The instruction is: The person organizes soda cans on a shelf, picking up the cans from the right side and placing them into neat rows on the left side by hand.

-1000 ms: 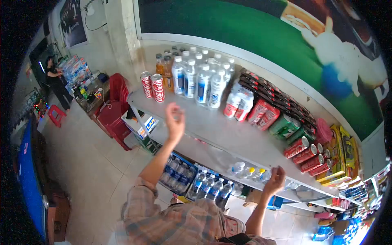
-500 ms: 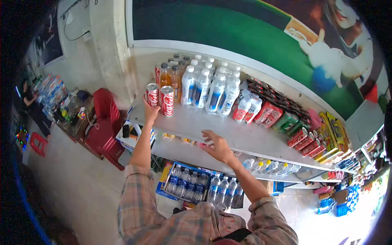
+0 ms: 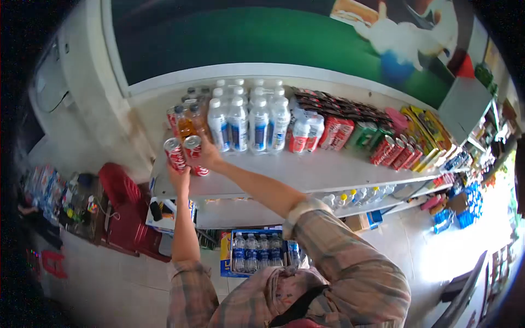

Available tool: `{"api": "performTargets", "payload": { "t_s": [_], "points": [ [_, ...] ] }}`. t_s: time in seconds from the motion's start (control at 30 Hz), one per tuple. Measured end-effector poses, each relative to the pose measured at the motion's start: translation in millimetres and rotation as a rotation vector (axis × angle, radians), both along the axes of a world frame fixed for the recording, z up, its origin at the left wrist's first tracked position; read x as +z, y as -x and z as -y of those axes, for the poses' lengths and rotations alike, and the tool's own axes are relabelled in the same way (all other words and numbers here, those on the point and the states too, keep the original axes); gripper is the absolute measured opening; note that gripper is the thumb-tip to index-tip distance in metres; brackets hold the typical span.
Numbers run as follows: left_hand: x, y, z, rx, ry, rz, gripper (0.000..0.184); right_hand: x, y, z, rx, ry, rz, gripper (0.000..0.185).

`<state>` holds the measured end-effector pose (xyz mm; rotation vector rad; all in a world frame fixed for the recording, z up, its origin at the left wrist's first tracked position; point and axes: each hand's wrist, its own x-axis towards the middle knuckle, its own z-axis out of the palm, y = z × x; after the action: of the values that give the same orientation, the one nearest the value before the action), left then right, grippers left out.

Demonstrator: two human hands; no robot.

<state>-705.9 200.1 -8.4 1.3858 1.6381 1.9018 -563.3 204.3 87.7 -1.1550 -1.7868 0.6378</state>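
Observation:
Two red Coca-Cola cans stand side by side near the left end of the grey shelf. My left hand (image 3: 179,179) is wrapped round the lower part of the left can (image 3: 175,154). Against the right side of the other can (image 3: 193,151) lies my right hand (image 3: 209,154), its fingers partly hidden behind the can. Amber bottles (image 3: 185,123) with dark caps are just behind the cans. White-capped bottles (image 3: 258,126) with blue labels stand in rows to the right of my right hand.
Farther right on the shelf (image 3: 284,174) are red-labelled bottles (image 3: 305,133), red packs (image 3: 335,134), green cans (image 3: 362,135), more Coca-Cola cans (image 3: 395,153) and yellow packs (image 3: 426,134). Below sits a crate of water bottles (image 3: 257,252). Red chairs (image 3: 131,210) stand at the left.
My right hand has moved left and up to the right can. My left hand, first raised in front of the shelf, came to the left can and stays on it. The view has shifted.

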Motion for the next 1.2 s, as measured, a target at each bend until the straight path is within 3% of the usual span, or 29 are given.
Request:
{"api": "performTargets", "payload": {
  "t_s": [0.07, 0.13, 0.17, 0.27, 0.33, 0.4, 0.53, 0.6, 0.67, 0.7, 0.8, 0.83, 0.87, 0.93, 1.07, 1.13, 1.2],
  "points": [
    [-3, 4, -3, 0.013, 0.022, -0.022, 0.074, -10, 7, -11, 0.029, 0.122, -0.029, 0.101],
    [-10, 7, -9, 0.010, -0.042, -0.007, 0.073, -21, 10, -7, -0.034, 0.031, -0.094, 0.098],
    [-13, 8, -10, -0.014, -0.040, -0.007, 0.073, -26, 3, -5, 0.009, -0.151, -0.112, 0.091],
    [-8, 12, -10, -0.042, -0.020, -0.010, 0.072, -8, -31, 30, 0.079, 0.016, -0.151, 0.086],
    [-4, 13, -8, -0.228, 0.042, 0.153, 0.070, 1, -69, 48, 0.029, -0.064, -0.146, 0.082],
    [-15, 17, -12, -0.177, 0.000, 0.129, 0.070, 7, -119, 70, 0.068, -0.107, -0.154, 0.075],
    [-17, 19, -15, -0.103, -0.097, 0.021, 0.065, 36, -237, 124, -0.100, -0.121, -0.132, 0.069],
    [-14, 16, -12, -0.103, -0.043, 0.054, 0.061, 41, -295, 144, -0.320, -0.081, -0.074, 0.064],
    [-4, 6, -3, 0.059, -0.112, -0.057, 0.059, 25, -360, 143, -0.478, -0.045, -0.087, 0.061],
    [-4, 4, -3, -0.014, -0.108, 0.038, 0.058, 21, -390, 144, -0.565, -0.062, -0.099, 0.060],
    [47, -71, 41, -0.065, -0.102, 0.003, 0.055, 9, -466, 139, -0.793, -0.077, -0.027, 0.057],
    [53, -93, 49, -0.204, -0.015, 0.110, 0.053, 10, -482, 138, -0.844, -0.117, 0.008, 0.056],
    [62, -122, 61, -0.190, -0.007, 0.114, 0.053, 10, -496, 136, -0.892, -0.154, 0.046, 0.056],
    [80, -194, 84, -0.410, -0.007, 0.102, 0.051, 1, -521, 122, -0.868, -0.148, 0.014, 0.058],
    [73, -318, 97, -0.727, 0.166, 0.221, 0.046, -8, -539, 98, -0.822, -0.131, 0.012, 0.062],
    [53, -367, 86, -0.754, 0.128, 0.002, 0.047, -11, -544, 89, -0.806, -0.113, 0.030, 0.063],
    [50, -421, 83, -0.856, 0.136, 0.087, 0.050, -16, -548, 80, -0.805, -0.176, 0.027, 0.066]
  ]
}}
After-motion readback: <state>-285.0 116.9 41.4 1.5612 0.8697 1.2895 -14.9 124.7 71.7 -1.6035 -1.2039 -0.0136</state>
